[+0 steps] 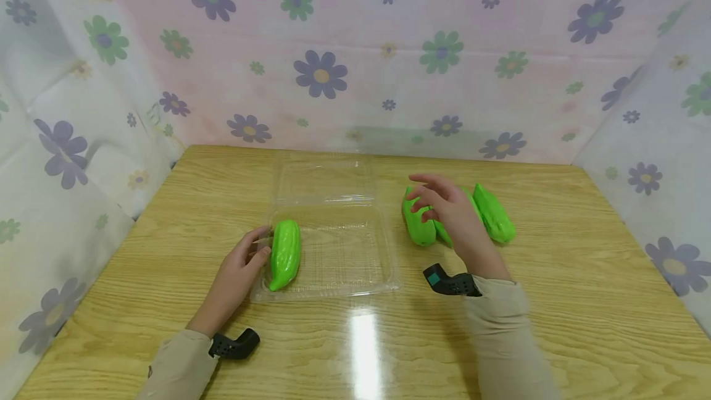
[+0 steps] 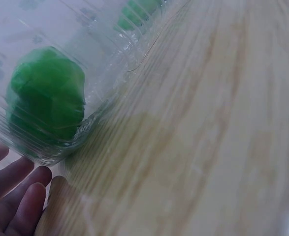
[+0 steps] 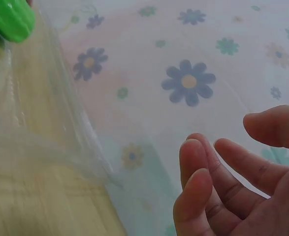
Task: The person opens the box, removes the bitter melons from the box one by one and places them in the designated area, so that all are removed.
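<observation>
A clear plastic clamshell box (image 1: 339, 292) stands with its lid (image 1: 326, 178) folded back. One bright green, ridged toy vegetable (image 1: 286, 255) with a pointed end lies in its left side; through the wall it shows as a green lump (image 2: 46, 98) in the left wrist view. My left hand (image 1: 239, 273) rests at the box's left wall, its loosely bent fingers (image 2: 18, 179) right beside the plastic. Over a group of similar green vegetables (image 1: 419, 224) right of the box hovers my right hand (image 1: 452, 218), fingers spread and holding nothing. It partly hides the group.
At the group's right end lies another green vegetable (image 1: 494, 215). The wooden table (image 1: 583, 276) is backed by a flowered cloth (image 1: 383, 66), which also hangs along both sides. Each wrist wears a black camera mount (image 1: 450, 281).
</observation>
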The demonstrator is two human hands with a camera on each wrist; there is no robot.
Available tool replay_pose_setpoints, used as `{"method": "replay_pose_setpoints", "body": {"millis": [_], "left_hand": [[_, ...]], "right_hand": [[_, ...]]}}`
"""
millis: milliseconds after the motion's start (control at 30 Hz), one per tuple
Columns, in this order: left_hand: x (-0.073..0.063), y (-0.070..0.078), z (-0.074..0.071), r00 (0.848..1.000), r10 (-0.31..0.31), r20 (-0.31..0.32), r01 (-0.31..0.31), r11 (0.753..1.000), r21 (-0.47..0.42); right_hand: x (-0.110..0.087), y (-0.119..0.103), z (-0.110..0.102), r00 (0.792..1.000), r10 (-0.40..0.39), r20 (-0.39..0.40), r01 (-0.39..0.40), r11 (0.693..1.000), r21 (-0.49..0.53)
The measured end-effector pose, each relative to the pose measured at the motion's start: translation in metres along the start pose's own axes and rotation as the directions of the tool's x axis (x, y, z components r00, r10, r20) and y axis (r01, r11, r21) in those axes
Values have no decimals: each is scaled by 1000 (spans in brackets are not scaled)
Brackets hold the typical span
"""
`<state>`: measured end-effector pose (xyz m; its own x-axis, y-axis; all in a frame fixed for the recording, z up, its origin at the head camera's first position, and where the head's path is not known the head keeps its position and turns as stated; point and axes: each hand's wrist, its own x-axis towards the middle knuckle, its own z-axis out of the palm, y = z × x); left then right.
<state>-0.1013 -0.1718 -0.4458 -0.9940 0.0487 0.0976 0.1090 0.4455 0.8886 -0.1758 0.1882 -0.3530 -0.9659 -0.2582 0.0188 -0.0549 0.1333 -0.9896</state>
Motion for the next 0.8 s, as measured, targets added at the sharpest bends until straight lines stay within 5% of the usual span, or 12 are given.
{"method": "replay_pose_setpoints", "body": {"millis": [433, 800], "left_hand": [[-1, 1, 0, 1000, -2, -5, 2, 1000, 16], [0, -2, 0, 1000, 0, -5, 0, 1000, 16]], "right_hand": [[2, 1, 43, 989, 5, 148, -17, 996, 82], [1, 5, 73, 969, -17, 248, 10, 1000, 28]]}}
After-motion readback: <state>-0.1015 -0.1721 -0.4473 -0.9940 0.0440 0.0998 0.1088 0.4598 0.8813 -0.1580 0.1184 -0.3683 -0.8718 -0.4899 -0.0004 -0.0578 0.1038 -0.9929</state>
